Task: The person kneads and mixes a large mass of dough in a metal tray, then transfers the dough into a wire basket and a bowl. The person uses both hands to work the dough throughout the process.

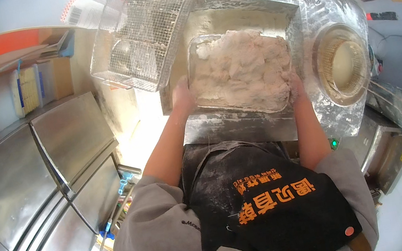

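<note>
A rectangular wire basket (243, 108), heaped with flour-coated food pieces (243, 67), is held level in front of me. My left hand (182, 97) grips its left side. On the opposite side, my right hand (295, 88) has hold of the rim, its fingers dusted with flour and partly hidden. Beneath the basket is a deep stainless steel bin (297, 24) with flour on its walls. What exactly the pieces are cannot be told under the coating.
An unladen wire mesh basket (151, 25) leans over the bin's upper left. Right of the bin, a round strainer (358, 57) sits in a bowl on the floury steel counter (338, 117). A steel refrigerator (68, 128) stands at left. My black apron (231, 184) bears writing.
</note>
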Available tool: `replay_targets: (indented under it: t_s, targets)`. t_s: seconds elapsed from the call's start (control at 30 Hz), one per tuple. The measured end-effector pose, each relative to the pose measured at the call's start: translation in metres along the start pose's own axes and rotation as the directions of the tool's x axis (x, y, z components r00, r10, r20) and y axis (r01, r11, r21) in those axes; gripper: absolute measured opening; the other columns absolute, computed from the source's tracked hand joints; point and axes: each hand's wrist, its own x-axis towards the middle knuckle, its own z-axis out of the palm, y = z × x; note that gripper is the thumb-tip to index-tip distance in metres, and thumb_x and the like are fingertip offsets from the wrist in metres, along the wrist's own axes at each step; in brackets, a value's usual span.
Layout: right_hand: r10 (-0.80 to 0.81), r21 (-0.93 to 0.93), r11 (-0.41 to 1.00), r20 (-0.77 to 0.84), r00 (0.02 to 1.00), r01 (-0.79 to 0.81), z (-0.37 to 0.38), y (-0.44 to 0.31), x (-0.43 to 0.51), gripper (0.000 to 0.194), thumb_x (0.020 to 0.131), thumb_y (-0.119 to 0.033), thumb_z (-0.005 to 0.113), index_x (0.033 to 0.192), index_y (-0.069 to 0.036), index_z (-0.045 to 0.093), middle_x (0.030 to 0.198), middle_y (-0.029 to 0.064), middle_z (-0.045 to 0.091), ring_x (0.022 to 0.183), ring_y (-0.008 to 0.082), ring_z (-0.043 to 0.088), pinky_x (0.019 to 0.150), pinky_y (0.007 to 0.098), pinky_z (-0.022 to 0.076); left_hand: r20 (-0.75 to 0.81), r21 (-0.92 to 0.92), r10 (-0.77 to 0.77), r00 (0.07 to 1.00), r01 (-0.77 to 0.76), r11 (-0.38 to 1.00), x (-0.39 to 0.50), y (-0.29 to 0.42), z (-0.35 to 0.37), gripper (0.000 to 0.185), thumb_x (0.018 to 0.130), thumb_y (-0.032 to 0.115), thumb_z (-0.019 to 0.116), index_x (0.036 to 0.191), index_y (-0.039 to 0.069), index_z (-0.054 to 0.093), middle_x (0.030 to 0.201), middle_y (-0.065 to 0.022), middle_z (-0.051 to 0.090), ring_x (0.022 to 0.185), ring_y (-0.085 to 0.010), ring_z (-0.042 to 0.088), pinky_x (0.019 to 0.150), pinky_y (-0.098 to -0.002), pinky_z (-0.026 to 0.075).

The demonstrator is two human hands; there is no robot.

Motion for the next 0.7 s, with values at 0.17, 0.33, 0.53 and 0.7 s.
replay_targets:
  t_s: [0.17, 0.33, 0.53, 0.7]
  targets:
    - [0.257, -0.012, 0.966, 0.157, 0.954, -0.258, -0.03, -0.023, -0.005, 0.036, 0.091, -0.021, 0.059, 0.116, 0.002, 0.069, 0.108, 0.011, 0.072, 0.088, 0.0219, 0.071, 0.081, 0.0351, 0.0601, -0.102, 0.038, 0.143, 0.984, -0.14, 0.989, -0.008, 0.032, -0.015, 0.032, 0.094, 0.021, 0.063, 0.12, 0.003, 0.064, 0.105, -0.0282, 0.071, 0.103, -0.0468, 0.067, 0.087, -0.0521, 0.052]
    - [0.132, -0.02, 0.991, 0.278, 0.951, -0.132, -0.045, -0.015, -0.027, 0.041, 0.094, -0.025, 0.056, 0.122, 0.004, 0.066, 0.113, 0.0137, 0.072, 0.099, 0.0267, 0.072, 0.085, 0.0397, 0.0614, -0.058, 0.031, 0.234, 0.971, -0.232, 0.972, -0.009, 0.054, -0.03, 0.032, 0.095, 0.022, 0.061, 0.119, 0.002, 0.065, 0.1, -0.0264, 0.072, 0.1, -0.0441, 0.069, 0.086, -0.0512, 0.052]
    - [0.109, 0.123, 0.981, 0.302, 0.947, -0.152, -0.047, -0.019, -0.077, 0.057, 0.091, -0.023, 0.058, 0.139, 0.008, 0.052, 0.126, 0.0168, 0.067, 0.111, 0.0302, 0.07, 0.093, 0.0418, 0.0607, 0.243, -0.561, -0.095, 0.965, 0.219, 0.799, -0.033, 0.074, -0.05, 0.053, 0.096, 0.028, 0.07, 0.143, 0.007, 0.059, 0.14, -0.0139, 0.065, 0.13, -0.0268, 0.061, 0.109, -0.0395, 0.048]
    - [0.064, 0.166, 0.979, 0.285, 0.956, -0.115, -0.063, -0.011, -0.092, 0.054, 0.091, -0.021, 0.059, 0.136, 0.009, 0.055, 0.124, 0.0188, 0.068, 0.108, 0.0307, 0.071, 0.09, 0.041, 0.0615, 0.33, -0.921, -0.008, 0.944, 0.323, 0.219, -0.06, 0.031, -0.049, 0.097, 0.091, 0.066, 0.051, 0.155, -0.002, 0.023, 0.157, -0.025, 0.034, 0.147, -0.0355, 0.034, 0.12, -0.0477, 0.033]
